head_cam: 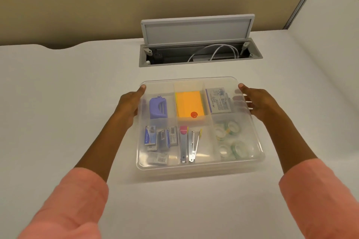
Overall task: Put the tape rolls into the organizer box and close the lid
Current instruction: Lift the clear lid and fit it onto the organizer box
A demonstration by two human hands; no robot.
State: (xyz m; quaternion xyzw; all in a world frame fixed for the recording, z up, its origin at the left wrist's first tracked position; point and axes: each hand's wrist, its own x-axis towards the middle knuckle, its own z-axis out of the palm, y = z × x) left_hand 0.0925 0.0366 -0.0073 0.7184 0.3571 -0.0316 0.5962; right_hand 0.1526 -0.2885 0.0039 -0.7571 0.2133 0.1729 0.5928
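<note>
A clear plastic organizer box (200,169) rests on the white table, and a clear lid (194,81) lies over its top. Both hands grip that lid. My left hand (129,104) holds its left edge, thumb on top near the far corner. My right hand (255,103) holds its right edge, with fingers showing through the plastic. Several tape rolls (232,138), clear with green cores, lie in the front right compartment under the lid.
Other compartments hold a purple hole punch (157,107), orange sticky notes (189,104), a labelled packet (218,101), small staple boxes (161,137) and metal staple removers (189,145). An open cable hatch (198,52) with white cables sits behind the box.
</note>
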